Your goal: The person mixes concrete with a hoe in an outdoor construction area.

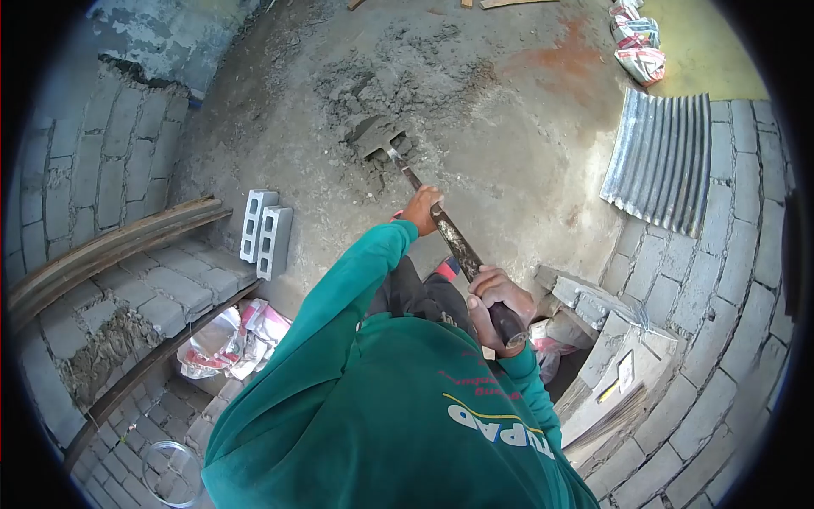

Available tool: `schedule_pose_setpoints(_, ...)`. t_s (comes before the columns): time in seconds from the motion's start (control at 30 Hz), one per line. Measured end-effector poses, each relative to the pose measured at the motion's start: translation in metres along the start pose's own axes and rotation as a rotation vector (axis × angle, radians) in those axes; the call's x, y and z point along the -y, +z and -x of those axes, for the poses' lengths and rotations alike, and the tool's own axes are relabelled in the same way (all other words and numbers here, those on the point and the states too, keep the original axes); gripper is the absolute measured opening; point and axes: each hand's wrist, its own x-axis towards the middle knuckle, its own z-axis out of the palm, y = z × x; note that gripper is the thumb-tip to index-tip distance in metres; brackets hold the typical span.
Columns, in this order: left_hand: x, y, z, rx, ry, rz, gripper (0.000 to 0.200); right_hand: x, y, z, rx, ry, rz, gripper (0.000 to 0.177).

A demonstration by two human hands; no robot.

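A shovel point(449, 229) slants across the middle of the view, its dark handle worn and smeared with pale grey. The far end, a flat metal blade point(370, 136), rests in wet grey mortar point(381, 93) on the ground. My left hand point(421, 210) is wrapped round the shaft about halfway along. Close to my body, my right hand point(500, 304) grips near the butt end of the handle. Both sleeves are green. Part of the blade is hidden by mortar.
Two hollow concrete blocks point(264, 233) stand at the left beside a low block wall point(170, 284) with a long beam point(110, 246). A corrugated metal sheet point(660, 161) leans at the right. Sacks point(640, 64) line the upper right; other bags point(237, 339) lie lower left.
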Motion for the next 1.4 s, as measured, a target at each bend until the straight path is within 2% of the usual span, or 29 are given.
schedule_pose_setpoints(0.07, -0.038, -0.017, -0.01, 0.017, 0.055, 0.004, 0.028, 0.02, -0.022, 0.014, -0.011, -0.017, -0.032, 0.02)
schedule_pose_setpoints(0.13, -0.101, -0.014, 0.008, -0.01, -0.086, 0.076, 0.03, 0.051, -0.048, 0.031, -0.028, -0.023, -0.056, 0.022)
schedule_pose_setpoints(0.23, -0.137, 0.004, 0.012, -0.045, -0.016, 0.073, 0.031, 0.074, -0.084, 0.049, -0.017, -0.07, -0.111, 0.022)
schedule_pose_setpoints(0.33, -0.116, 0.036, 0.014, -0.083, -0.035, 0.025, 0.032, 0.047, -0.091, 0.049, -0.01, -0.127, -0.131, 0.021)
schedule_pose_setpoints(0.37, -0.112, 0.04, 0.012, -0.192, -0.002, 0.002, 0.032, 0.047, -0.093, 0.044, 0.003, -0.135, -0.13, 0.021)
schedule_pose_setpoints(0.4, -0.124, 0.035, 0.011, -0.191, 0.015, -0.002, 0.032, 0.047, -0.096, 0.039, 0.016, -0.143, -0.128, 0.021)
schedule_pose_setpoints(0.43, -0.135, 0.03, 0.01, -0.181, -0.056, -0.026, 0.032, 0.058, -0.103, 0.033, 0.062, -0.184, -0.15, 0.02)
schedule_pose_setpoints(0.47, -0.154, 0.023, 0.003, -0.185, -0.129, -0.051, 0.032, 0.071, -0.114, 0.026, 0.119, -0.231, -0.171, 0.02)
schedule_pose_setpoints(0.53, -0.225, 0.003, -0.011, -0.203, -0.144, -0.078, 0.033, 0.115, -0.15, 0.016, 0.086, -0.285, -0.311, 0.025)
schedule_pose_setpoints(0.6, -0.293, -0.016, -0.033, -0.261, 0.028, -0.175, 0.035, 0.152, -0.198, 0.003, 0.148, -0.396, -0.461, 0.025)
schedule_pose_setpoints(0.63, -0.318, -0.023, -0.044, -0.275, 0.023, -0.177, 0.035, 0.17, -0.222, -0.003, 0.187, -0.449, -0.537, 0.025)
schedule_pose_setpoints(0.67, -0.338, -0.029, -0.056, -0.3, 0.12, -0.127, 0.035, 0.187, -0.247, -0.011, 0.237, -0.521, -0.522, 0.025)
schedule_pose_setpoints(0.7, -0.349, -0.034, -0.069, -0.325, 0.22, -0.076, 0.036, 0.187, -0.268, -0.013, 0.286, -0.534, -0.517, 0.024)
schedule_pose_setpoints(0.77, -0.355, -0.043, -0.097, -0.374, 0.252, -0.099, 0.036, 0.188, -0.293, -0.036, 0.399, -0.596, -0.58, 0.022)
schedule_pose_setpoints(0.8, -0.35, -0.046, -0.113, -0.415, 0.286, -0.12, 0.036, 0.187, -0.294, -0.06, 0.463, -0.646, -0.647, 0.022)
schedule_pose_setpoints(0.9, -0.275, -0.059, -0.174, -0.479, 0.206, -0.158, 0.035, 0.133, -0.241, -0.13, 0.186, -0.591, -0.675, 0.023)
schedule_pose_setpoints(0.93, -0.224, -0.055, -0.192, -0.51, 0.115, -0.169, 0.035, 0.094, -0.208, -0.153, 0.043, -0.479, -0.632, 0.023)
schedule_pose_setpoints(1.0, -0.08, -0.03, -0.221, -0.53, -0.079, -0.15, 0.035, -0.014, -0.156, -0.204, 0.176, -0.285, -0.242, 0.025)
schedule_pose_setpoints(1.03, -0.002, -0.012, -0.217, -0.427, -0.096, -0.171, 0.031, -0.077, -0.121, -0.211, 0.234, -0.223, -0.155, 0.023)
schedule_pose_setpoints(1.07, 0.047, -0.005, -0.22, -0.318, -0.103, -0.2, 0.027, -0.119, -0.101, -0.204, 0.114, -0.199, -0.194, 0.02)
schedule_pose_setpoints(1.2, 0.038, 0.008, -0.242, -0.254, -0.169, -0.123, 0.026, -0.118, -0.137, -0.227, 0.136, -0.126, -0.177, 0.019)
schedule_pose_setpoints(1.33, 0.016, 0.013, -0.274, -0.3, -0.151, -0.138, 0.029, -0.128, -0.174, -0.244, 0.197, -0.149, -0.149, 0.019)
schedule_pose_setpoints(1.4, -0.007, 0.01, -0.284, -0.314, -0.22, -0.034, 0.032, -0.1, -0.192, -0.254, 0.213, 0.0, -0.192, 0.021)
